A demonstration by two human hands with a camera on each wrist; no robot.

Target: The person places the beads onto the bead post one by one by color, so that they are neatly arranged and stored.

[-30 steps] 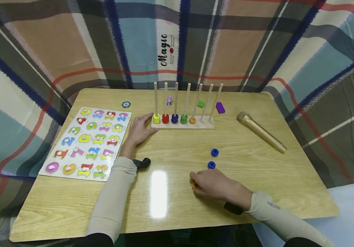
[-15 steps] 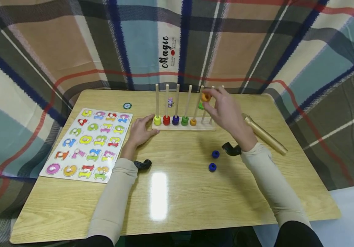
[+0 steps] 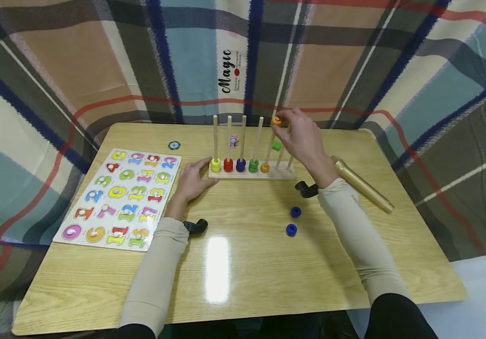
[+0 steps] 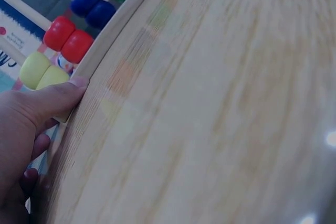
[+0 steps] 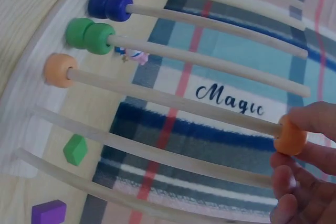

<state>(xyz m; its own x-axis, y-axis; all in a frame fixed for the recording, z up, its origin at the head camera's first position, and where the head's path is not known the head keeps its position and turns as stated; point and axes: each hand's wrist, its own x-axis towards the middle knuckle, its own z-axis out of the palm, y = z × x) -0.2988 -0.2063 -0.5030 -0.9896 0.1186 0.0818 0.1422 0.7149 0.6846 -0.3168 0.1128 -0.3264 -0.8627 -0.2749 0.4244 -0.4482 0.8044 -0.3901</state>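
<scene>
My right hand (image 3: 302, 136) pinches an orange bead (image 5: 290, 135) right at the top end of the fifth peg of a wooden peg rack (image 3: 280, 175). Lower on that same peg sits one orange bead (image 5: 60, 70). Pairs of yellow (image 3: 215, 165), red (image 3: 228, 165), dark blue (image 5: 109, 6) and green beads (image 5: 90, 35) fill the bases of the first pegs, while the last two pegs carry none. At the rack's left end, my left hand (image 3: 191, 181) grips the base, thumb along its front edge in the left wrist view.
Two blue beads (image 3: 293, 221) lie on the table near my right forearm. A number puzzle board (image 3: 116, 200) is at left, a gold tube (image 3: 361, 183) at right. Behind the rack are a green block (image 5: 75, 149), a purple block (image 5: 49, 212), a small figure (image 3: 233, 140) and a round token (image 3: 174, 145).
My right hand picked the orange bead up from the table beside the blue beads, carried it to the rack, and moved it left onto the fifth peg's tip. My left hand stayed put.
</scene>
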